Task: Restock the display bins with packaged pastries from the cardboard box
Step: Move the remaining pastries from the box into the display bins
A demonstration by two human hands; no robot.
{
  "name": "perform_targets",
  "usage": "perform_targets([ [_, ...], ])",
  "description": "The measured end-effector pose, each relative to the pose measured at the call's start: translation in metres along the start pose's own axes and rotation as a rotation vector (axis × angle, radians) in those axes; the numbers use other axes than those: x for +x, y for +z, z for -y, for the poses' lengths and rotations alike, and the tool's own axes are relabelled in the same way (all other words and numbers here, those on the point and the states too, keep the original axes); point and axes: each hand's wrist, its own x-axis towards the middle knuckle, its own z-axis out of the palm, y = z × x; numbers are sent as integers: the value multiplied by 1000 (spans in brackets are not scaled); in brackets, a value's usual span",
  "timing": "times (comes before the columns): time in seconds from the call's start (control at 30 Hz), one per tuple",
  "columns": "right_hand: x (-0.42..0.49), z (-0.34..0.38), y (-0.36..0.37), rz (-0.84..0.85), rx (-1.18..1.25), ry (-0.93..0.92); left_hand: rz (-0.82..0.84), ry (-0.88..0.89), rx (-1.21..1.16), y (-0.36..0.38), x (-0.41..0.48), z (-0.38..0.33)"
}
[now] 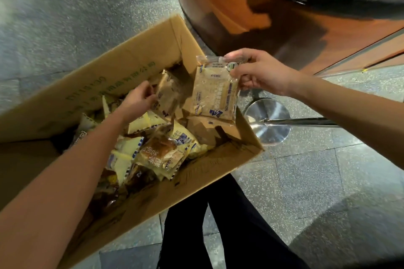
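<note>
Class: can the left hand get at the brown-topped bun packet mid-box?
Probably yes: the left hand is inside the open cardboard box, and that bun packet lies uncovered on top, with nothing between them.

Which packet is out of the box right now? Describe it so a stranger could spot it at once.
Start at the big open cardboard box on the floor. Above its far right corner, the right hand pinches a flat tan packet with blue print by its top edge. Unlike the heaped packets inside, including the second packet that the left hand grips, it hangs in the air.
</note>
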Motion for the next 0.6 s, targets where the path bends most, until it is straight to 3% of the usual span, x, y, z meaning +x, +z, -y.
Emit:
perform_targets([
  [0.17,-31,29,10,74,-35,2,-149,55,-53,-45,-38,-22],
  [0.37,-81,65,16,93,51,-7,-108,160,-235,-88,-84,-60],
  [0.6,-165,99,42,-34,103,-121,-139,363,-247,-127,-141,-107],
])
